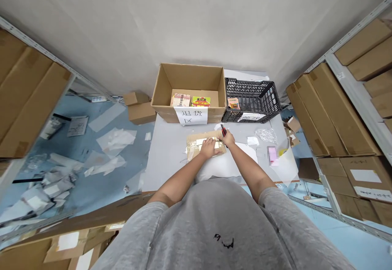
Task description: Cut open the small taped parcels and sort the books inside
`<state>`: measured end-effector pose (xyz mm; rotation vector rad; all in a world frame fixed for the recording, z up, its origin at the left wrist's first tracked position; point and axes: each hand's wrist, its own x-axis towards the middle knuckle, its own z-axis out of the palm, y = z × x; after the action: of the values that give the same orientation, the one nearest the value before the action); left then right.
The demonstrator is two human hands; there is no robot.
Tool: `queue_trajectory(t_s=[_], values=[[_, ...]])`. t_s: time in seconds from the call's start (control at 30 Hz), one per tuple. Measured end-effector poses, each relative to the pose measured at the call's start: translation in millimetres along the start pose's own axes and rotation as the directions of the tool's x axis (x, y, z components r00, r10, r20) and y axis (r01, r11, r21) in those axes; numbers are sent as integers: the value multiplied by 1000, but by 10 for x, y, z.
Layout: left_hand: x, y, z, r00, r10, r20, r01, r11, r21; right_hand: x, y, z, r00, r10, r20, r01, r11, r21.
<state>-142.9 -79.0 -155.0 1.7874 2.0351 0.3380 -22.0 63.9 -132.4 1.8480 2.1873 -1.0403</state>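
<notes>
A flat, tape-wrapped cardboard parcel lies on the white table close to my body. My left hand rests on top of it, fingers spread across its taped face. At the parcel's right end, my right hand is wrapped round a red and black utility knife. The knife's tip points away from me, toward the black crate. Part of the parcel is hidden under my left hand.
Behind the parcel stand an open cardboard box with packets inside and a black plastic crate. Clear plastic wrap lies on the right. Shelves of boxes flank the table. Paper scraps litter the floor at left.
</notes>
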Motion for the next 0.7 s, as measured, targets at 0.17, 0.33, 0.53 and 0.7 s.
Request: queue_trajectory(t_s=[0.17,0.33,0.53,0.7], values=[[69,33,-3,997,-72,-13,71,996,-51,-234,171,-136,999,-38,34,30,978,205],[59,57,15,994,-99,-42,96,992,-83,-691,658,-284,956,-193,221,109,932,344],[5,63,52,993,-88,-72,82,993,-87,-797,739,-315,947,-209,245,152,960,234],[-13,52,78,997,-43,-61,38,996,-83,-798,749,-333,962,-180,205,152,978,144]])
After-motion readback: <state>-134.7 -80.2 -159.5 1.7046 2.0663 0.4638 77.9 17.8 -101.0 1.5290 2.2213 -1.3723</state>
